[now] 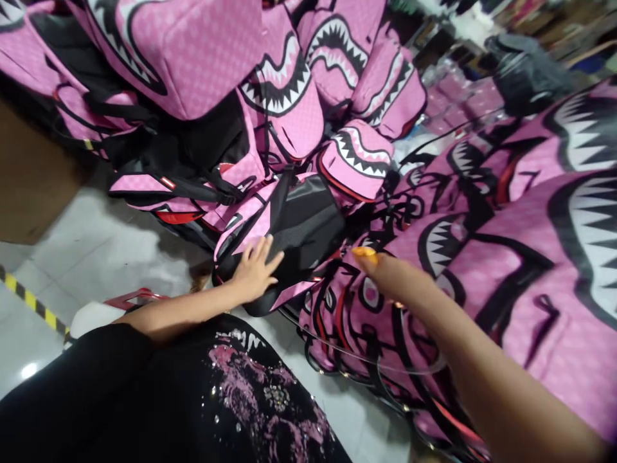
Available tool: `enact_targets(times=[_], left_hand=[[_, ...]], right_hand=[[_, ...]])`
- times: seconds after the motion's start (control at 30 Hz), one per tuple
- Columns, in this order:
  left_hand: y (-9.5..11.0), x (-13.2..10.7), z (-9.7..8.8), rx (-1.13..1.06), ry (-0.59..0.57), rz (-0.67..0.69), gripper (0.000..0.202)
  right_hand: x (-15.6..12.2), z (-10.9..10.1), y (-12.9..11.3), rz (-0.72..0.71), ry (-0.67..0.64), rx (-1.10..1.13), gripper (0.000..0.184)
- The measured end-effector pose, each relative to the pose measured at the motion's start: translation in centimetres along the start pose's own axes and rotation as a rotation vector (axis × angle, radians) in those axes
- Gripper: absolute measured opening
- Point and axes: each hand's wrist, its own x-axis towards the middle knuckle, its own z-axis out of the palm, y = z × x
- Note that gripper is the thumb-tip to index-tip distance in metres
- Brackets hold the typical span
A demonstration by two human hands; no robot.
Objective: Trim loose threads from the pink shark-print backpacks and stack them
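Pink backpacks printed with shark-mouth teeth are piled all over the scene. My left hand (255,267) lies flat with fingers spread on the black back panel of one backpack (299,225) in the middle of the pile. My right hand (390,273) reaches forward over flattened pink backpacks (520,270) on the right. A small orange thing (365,253) shows at its fingertips; I cannot make out what it is, and the fingers are blurred.
More pink shark backpacks (284,83) are stacked high at the back. A pale tiled floor (101,251) lies at the left with a yellow-black hazard stripe (33,301). A brown cardboard surface (29,173) stands far left. A black bag (525,71) sits at top right.
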Motion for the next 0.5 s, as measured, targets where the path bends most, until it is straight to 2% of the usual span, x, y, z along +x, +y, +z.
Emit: enact_targets(times=[0.07, 0.1, 0.17, 0.23, 0.3, 0.33, 0.4, 0.43, 0.5], left_hand=[[2.1, -0.8, 1.8, -0.072, -0.112, 0.112, 0.085], [2.8, -1.2, 2.8, -0.096, -0.189, 0.135, 0.091], [3.6, -1.6, 4.6, -0.094, -0.302, 0.124, 0.093], [3.4, -1.5, 5.8, -0.087, -0.319, 0.101, 0.083], [2.4, -0.9, 6.0, -0.213, -0.266, 0.061, 0.067], [1.7, -0.4, 5.7, -0.341, -0.239, 0.006, 0.058], [0.3, 0.8, 4.6, -0.678, -0.227, -0.191, 0.045], [-0.2, 1.4, 3.9, -0.828, -0.247, -0.317, 0.044], [-0.7, 2.2, 2.8, -0.999, -0.298, -0.524, 0.046]], right_hand=[[-1.5, 0.5, -0.1, -0.012, -0.206, -0.021, 0.05], [-2.3, 0.8, -0.3, -0.012, -0.264, -0.012, 0.052], [-3.9, 1.2, -0.5, 0.04, -0.251, 0.017, 0.055], [-5.6, 1.4, -0.2, 0.106, -0.284, 0.092, 0.056], [-7.6, 1.9, 0.5, 0.145, -0.411, 0.26, 0.059], [-8.7, 2.2, 0.9, 0.174, -0.435, 0.341, 0.06], [-10.9, 3.2, 1.3, 0.251, -0.359, 0.423, 0.061], [-11.9, 3.8, 1.3, 0.28, -0.322, 0.444, 0.06], [-13.4, 5.0, 0.8, 0.244, -0.369, 0.524, 0.058]])
